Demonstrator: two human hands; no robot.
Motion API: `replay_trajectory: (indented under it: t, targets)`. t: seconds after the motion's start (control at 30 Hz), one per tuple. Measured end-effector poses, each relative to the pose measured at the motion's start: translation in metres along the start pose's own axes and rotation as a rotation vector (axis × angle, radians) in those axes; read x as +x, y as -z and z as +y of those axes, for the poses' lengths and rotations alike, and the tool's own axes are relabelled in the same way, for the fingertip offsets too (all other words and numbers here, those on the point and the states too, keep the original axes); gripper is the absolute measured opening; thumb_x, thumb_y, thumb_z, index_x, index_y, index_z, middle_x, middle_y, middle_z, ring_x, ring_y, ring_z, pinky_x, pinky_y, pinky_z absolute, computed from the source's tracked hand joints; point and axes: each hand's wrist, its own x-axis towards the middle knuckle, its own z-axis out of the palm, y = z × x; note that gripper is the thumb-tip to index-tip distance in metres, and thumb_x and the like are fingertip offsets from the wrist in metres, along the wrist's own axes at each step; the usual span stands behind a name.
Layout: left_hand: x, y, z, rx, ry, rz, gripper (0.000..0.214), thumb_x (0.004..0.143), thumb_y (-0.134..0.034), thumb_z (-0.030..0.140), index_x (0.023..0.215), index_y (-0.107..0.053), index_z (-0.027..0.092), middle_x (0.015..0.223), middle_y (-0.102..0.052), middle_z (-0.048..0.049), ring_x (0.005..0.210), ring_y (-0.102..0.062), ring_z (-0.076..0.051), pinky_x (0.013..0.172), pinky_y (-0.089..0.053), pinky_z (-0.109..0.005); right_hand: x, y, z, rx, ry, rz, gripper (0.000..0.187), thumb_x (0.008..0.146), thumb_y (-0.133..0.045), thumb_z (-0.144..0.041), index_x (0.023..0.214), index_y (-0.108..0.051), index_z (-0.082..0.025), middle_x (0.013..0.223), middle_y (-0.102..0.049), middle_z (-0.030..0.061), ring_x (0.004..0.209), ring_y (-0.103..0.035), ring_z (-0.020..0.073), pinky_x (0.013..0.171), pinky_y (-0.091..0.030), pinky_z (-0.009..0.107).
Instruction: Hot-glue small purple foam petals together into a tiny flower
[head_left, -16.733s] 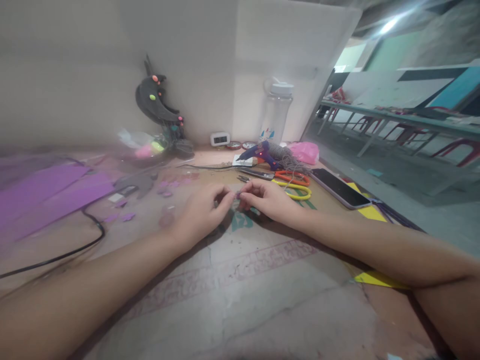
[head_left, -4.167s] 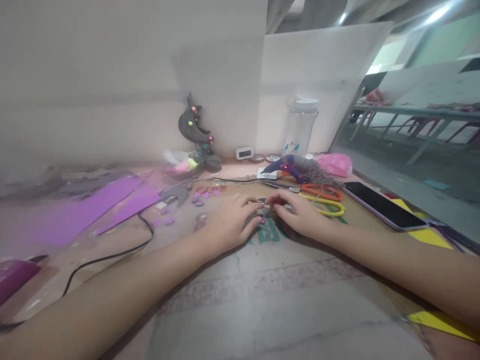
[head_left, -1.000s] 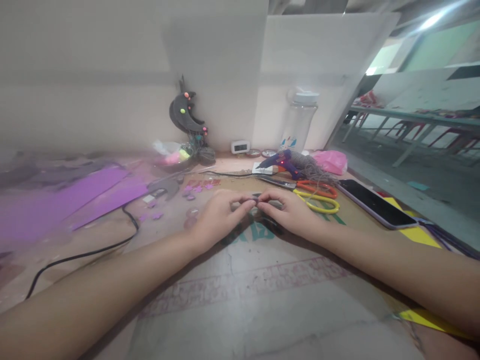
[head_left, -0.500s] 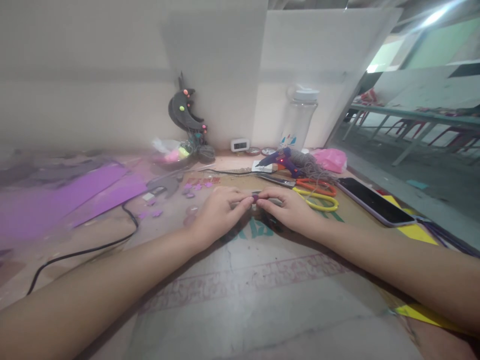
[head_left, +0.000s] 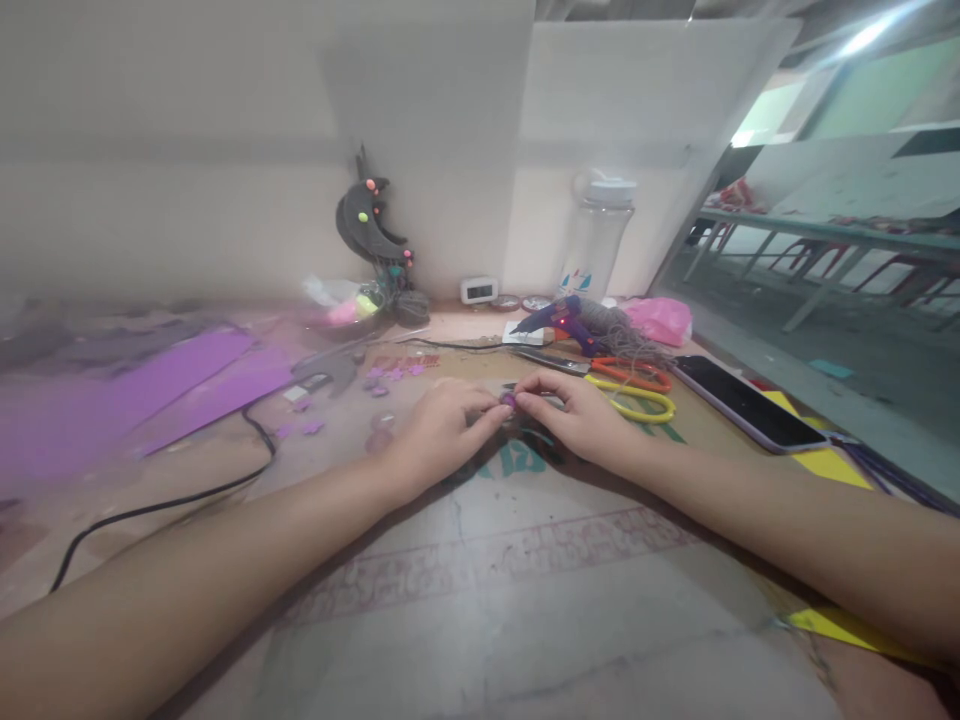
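Note:
Between the fingertips of both hands is a small purple piece (head_left: pixel 508 399), too small to make out in detail. My left hand (head_left: pixel 448 432) pinches it from the left, thumb and forefinger together. From the other side my right hand (head_left: pixel 574 415) pinches it in the same way. Under the right hand lies a dark object, mostly hidden. Several small purple cut-outs (head_left: pixel 396 374) are on the cardboard beyond my left hand. Scissors (head_left: pixel 637 400) with orange and yellow handles lie just past my right hand.
A purple glue gun (head_left: pixel 562 320) with a lit red light rests by grey yarn (head_left: pixel 619 328). A phone (head_left: pixel 750 405) lies right. Behind stand a clear bottle (head_left: pixel 600 245), a small clock (head_left: pixel 478 291) and a black crescent ornament (head_left: pixel 367 225). Purple sheets (head_left: pixel 217 385) and a black cord (head_left: pixel 172 503) are left.
The fingertips have shifted slightly around the purple piece, and a bit more of it shows. Both hands stay in nearly the same place.

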Motion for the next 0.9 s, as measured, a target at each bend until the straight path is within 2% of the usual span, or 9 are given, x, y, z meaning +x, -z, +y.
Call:
replay_trajectory:
  t: [0.13, 0.3, 0.5, 0.57, 0.63, 0.73, 0.8, 0.83, 0.9]
  targets:
    - [0.000, 0.000, 0.000, -0.082, 0.057, 0.007, 0.043, 0.097, -0.035, 0.040, 0.069, -0.060, 0.018, 0.068, -0.062, -0.0001, 0.068, -0.057, -0.014, 0.070, -0.041, -0.026, 0.001, 0.001, 0.000, -0.013, -0.014, 0.011, 0.018, 0.087, -0.053, -0.032, 0.084, -0.064, -0.018, 0.079, -0.067, 0.0011, 0.075, -0.060, 0.0150, 0.071, -0.045, 0.026]
    - [0.001, 0.000, -0.002, -0.196, 0.206, 0.093, 0.032, 0.093, -0.044, 0.042, 0.087, -0.064, 0.019, 0.084, -0.068, -0.0012, 0.080, -0.061, -0.017, 0.073, -0.044, -0.027, 0.000, 0.001, -0.001, -0.046, -0.006, -0.004, 0.019, 0.087, -0.053, -0.033, 0.084, -0.064, -0.018, 0.079, -0.067, 0.0013, 0.075, -0.060, 0.0154, 0.071, -0.044, 0.026]
    - [0.001, -0.001, -0.003, -0.231, 0.205, 0.061, 0.024, 0.089, -0.048, 0.037, 0.084, -0.063, 0.019, 0.081, -0.068, -0.0007, 0.078, -0.061, -0.017, 0.073, -0.046, -0.027, 0.000, 0.003, -0.007, -0.053, 0.024, -0.032, 0.020, 0.088, -0.051, -0.032, 0.083, -0.063, -0.018, 0.080, -0.067, 0.0017, 0.076, -0.060, 0.0156, 0.071, -0.045, 0.026]
    - [0.002, -0.002, -0.004, -0.249, 0.220, 0.073, 0.024, 0.089, -0.048, 0.037, 0.083, -0.063, 0.019, 0.080, -0.068, -0.0007, 0.075, -0.061, -0.016, 0.071, -0.045, -0.027, 0.006, 0.012, -0.007, -0.096, 0.052, -0.026, 0.025, 0.091, -0.047, -0.033, 0.079, -0.062, -0.017, 0.076, -0.065, 0.0011, 0.073, -0.058, 0.0149, 0.068, -0.043, 0.025]
    - [0.002, -0.003, -0.006, -0.251, 0.241, 0.088, 0.025, 0.089, -0.048, 0.037, 0.082, -0.064, 0.019, 0.078, -0.067, -0.0008, 0.073, -0.060, -0.016, 0.068, -0.044, -0.026, 0.016, 0.029, -0.004, -0.184, 0.070, 0.049, 0.031, 0.092, -0.045, -0.036, 0.072, -0.058, -0.017, 0.070, -0.061, 0.0008, 0.069, -0.056, 0.0145, 0.064, -0.041, 0.025]
    - [0.003, -0.004, -0.009, -0.250, 0.284, 0.103, 0.027, 0.089, -0.049, 0.040, 0.081, -0.063, 0.019, 0.078, -0.068, -0.0015, 0.071, -0.059, -0.016, 0.065, -0.044, -0.026, 0.034, 0.059, 0.015, -0.330, -0.014, 0.313, 0.030, 0.087, -0.052, -0.041, 0.068, -0.055, -0.018, 0.066, -0.058, 0.0012, 0.066, -0.053, 0.0153, 0.062, -0.040, 0.027]
    - [0.003, -0.004, -0.010, -0.259, 0.301, 0.104, 0.029, 0.089, -0.049, 0.042, 0.081, -0.063, 0.019, 0.077, -0.067, -0.0020, 0.071, -0.058, -0.016, 0.063, -0.043, -0.027, 0.043, 0.075, 0.035, -0.381, -0.122, 0.411, 0.021, 0.084, -0.057, -0.038, 0.079, -0.059, -0.018, 0.072, -0.062, 0.0027, 0.068, -0.056, 0.0168, 0.063, -0.043, 0.028]
    - [0.003, -0.005, -0.011, -0.262, 0.302, 0.102, 0.029, 0.089, -0.048, 0.043, 0.081, -0.063, 0.018, 0.077, -0.067, -0.0021, 0.071, -0.058, -0.016, 0.063, -0.043, -0.027, 0.047, 0.080, 0.046, -0.388, -0.164, 0.409, 0.018, 0.083, -0.059, -0.035, 0.087, -0.061, -0.018, 0.078, -0.065, 0.0045, 0.071, -0.058, 0.0177, 0.066, -0.045, 0.029]
    - [0.003, -0.005, -0.011, -0.264, 0.303, 0.101, 0.029, 0.089, -0.048, 0.042, 0.082, -0.062, 0.018, 0.077, -0.066, -0.0022, 0.070, -0.057, -0.016, 0.063, -0.043, -0.026, 0.051, 0.085, 0.068, -0.368, -0.226, 0.352, 0.025, 0.081, -0.060, -0.030, 0.102, -0.062, -0.016, 0.096, -0.068, 0.0094, 0.083, -0.062, 0.0197, 0.074, -0.049, 0.032]
